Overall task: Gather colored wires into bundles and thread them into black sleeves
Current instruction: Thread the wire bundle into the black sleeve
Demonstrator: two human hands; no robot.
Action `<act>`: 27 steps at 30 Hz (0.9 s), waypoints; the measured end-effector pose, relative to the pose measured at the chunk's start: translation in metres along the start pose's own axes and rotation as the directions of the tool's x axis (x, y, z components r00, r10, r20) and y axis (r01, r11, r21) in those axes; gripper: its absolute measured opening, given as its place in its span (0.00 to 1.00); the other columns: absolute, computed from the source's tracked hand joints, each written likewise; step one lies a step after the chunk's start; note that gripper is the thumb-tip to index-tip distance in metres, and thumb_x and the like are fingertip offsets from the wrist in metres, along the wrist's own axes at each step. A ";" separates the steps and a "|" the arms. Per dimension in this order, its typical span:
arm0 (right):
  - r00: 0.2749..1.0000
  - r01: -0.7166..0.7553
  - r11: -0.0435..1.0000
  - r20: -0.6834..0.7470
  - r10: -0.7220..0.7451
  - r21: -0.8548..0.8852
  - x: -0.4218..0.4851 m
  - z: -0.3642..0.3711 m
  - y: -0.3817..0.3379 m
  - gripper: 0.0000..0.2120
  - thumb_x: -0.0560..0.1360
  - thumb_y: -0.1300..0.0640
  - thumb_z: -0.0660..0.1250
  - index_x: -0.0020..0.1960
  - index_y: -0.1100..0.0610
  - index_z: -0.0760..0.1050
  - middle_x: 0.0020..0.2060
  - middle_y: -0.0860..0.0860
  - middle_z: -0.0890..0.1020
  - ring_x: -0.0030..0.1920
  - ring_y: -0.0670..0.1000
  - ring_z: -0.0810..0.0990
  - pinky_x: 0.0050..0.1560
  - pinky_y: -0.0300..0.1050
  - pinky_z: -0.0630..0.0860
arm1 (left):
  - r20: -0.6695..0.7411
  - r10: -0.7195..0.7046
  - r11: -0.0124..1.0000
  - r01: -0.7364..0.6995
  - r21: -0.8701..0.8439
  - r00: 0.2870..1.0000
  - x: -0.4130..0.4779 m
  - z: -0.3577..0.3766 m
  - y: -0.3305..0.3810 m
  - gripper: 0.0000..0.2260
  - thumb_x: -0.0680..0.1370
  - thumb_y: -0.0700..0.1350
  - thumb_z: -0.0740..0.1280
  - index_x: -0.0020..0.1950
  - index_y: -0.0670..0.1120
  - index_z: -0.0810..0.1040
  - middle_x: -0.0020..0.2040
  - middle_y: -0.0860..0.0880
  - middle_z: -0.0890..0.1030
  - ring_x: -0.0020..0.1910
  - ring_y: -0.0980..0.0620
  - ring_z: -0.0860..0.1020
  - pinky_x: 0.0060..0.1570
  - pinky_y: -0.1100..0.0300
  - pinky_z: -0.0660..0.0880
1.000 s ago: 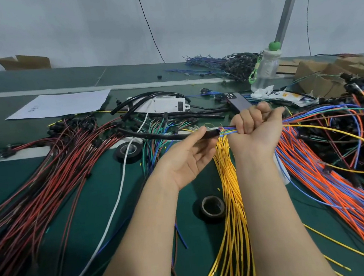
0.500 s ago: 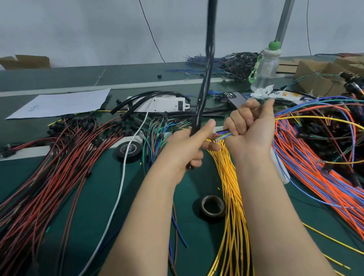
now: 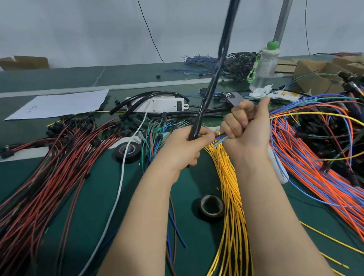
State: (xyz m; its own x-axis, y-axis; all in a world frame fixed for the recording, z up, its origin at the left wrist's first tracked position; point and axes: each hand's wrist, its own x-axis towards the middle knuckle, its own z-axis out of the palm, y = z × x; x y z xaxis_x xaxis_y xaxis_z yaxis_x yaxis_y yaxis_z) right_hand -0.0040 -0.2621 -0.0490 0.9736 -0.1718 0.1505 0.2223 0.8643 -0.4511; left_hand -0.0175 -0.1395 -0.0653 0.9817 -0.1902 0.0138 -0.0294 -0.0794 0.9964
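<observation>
The left hand (image 3: pixel 182 147) has its fingers curled round the low end of a black sleeve (image 3: pixel 217 61). The sleeve sticks up from the hand and leans to the right, with its top end high in front of the wall. The right hand (image 3: pixel 246 130) is a tight fist round a bundle (image 3: pixel 220 136) of thin wires. The short ends of the bundle poke out to the left and reach the left hand's fingertips. Whether they are inside the sleeve is hidden by the fingers. The two hands are just beside each other, above the green table (image 3: pixel 92 193).

Under the hands lies a bunch of yellow wires (image 3: pixel 226 178), with a tape roll (image 3: pixel 211 206) touching its left side. On the right are lots of orange and blue wires (image 3: pixel 328 178). On the left is a big heap of red wires (image 3: pixel 44 176), and a white cable (image 3: pixel 123 185) runs beside it. Behind the hands lie a phone (image 3: pixel 232 98) and a bottle (image 3: pixel 263 67).
</observation>
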 end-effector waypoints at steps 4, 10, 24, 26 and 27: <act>1.000 -0.015 1.000 -0.018 0.015 -0.017 0.001 -0.002 0.001 0.26 0.82 0.42 0.47 0.35 0.58 0.66 0.17 0.46 0.58 0.16 0.43 0.53 0.19 0.32 0.49 | 0.026 0.109 0.980 -0.112 0.165 0.994 -0.001 -0.002 0.000 0.06 0.77 0.41 0.67 0.43 0.52 0.80 0.24 0.58 0.67 0.21 0.60 0.63 0.23 0.70 0.61; 0.999 -0.019 1.000 -0.048 0.018 -0.023 0.001 -0.004 0.003 0.27 0.82 0.41 0.48 0.34 0.58 0.67 0.18 0.46 0.58 0.16 0.43 0.53 0.19 0.32 0.49 | 0.015 0.231 0.894 -0.219 0.390 0.973 -0.003 -0.001 0.004 0.03 0.76 0.41 0.68 0.41 0.46 0.79 0.29 0.58 0.73 0.30 0.61 0.69 0.31 0.70 0.64; 0.990 0.073 0.993 -0.131 -0.060 0.098 0.000 0.004 0.004 0.27 0.82 0.42 0.49 0.33 0.58 0.67 0.17 0.47 0.58 0.16 0.44 0.54 0.18 0.32 0.50 | -0.153 0.022 1.000 -0.021 0.009 0.988 -0.003 0.011 0.011 0.09 0.77 0.43 0.67 0.37 0.46 0.73 0.29 0.53 0.67 0.25 0.56 0.62 0.25 0.64 0.60; 0.994 0.069 0.993 -0.094 -0.059 0.101 0.000 0.003 0.002 0.27 0.82 0.42 0.48 0.33 0.58 0.67 0.17 0.47 0.58 0.16 0.44 0.53 0.19 0.33 0.49 | -0.066 -0.120 0.971 0.103 -0.217 0.991 -0.004 0.008 0.014 0.09 0.77 0.41 0.66 0.37 0.45 0.75 0.33 0.51 0.73 0.21 0.59 0.59 0.22 0.68 0.56; 0.996 0.063 0.993 -0.075 -0.055 0.102 0.000 0.002 0.002 0.27 0.82 0.41 0.48 0.34 0.58 0.68 0.18 0.46 0.58 0.16 0.44 0.53 0.19 0.33 0.49 | -0.035 -0.154 0.951 0.138 -0.275 0.987 -0.005 0.006 0.015 0.09 0.78 0.41 0.65 0.38 0.44 0.76 0.34 0.51 0.76 0.20 0.60 0.59 0.21 0.68 0.55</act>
State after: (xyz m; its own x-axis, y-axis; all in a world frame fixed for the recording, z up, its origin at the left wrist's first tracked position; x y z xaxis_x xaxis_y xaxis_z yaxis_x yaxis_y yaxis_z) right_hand -0.0042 -0.2595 -0.0477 0.9609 -0.2543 0.1092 0.2766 0.8955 -0.3487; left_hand -0.0241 -0.1459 -0.0515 0.9805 -0.1410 -0.1368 0.1599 0.1677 0.9728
